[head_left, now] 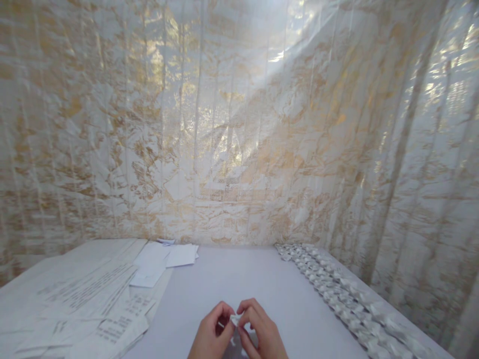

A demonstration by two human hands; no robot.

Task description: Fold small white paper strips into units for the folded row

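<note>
Near the front middle of the white table (239,274), both hands meet around a small folded piece of white paper (235,319). My left hand (212,331) pinches its left side between thumb and forefinger. From the other side, my right hand (259,329) grips it with bent fingers and thumb. The fingers cover much of the paper, so its full shape is hidden. A bit of white hangs below the fingertips.
Printed sheets (93,299) lie overlapping on the left, with blank white paper pieces (181,255) behind them. Along the right edge run rows of folded paper chains (337,294). A shiny white and gold plastic curtain (224,124) hangs behind the table.
</note>
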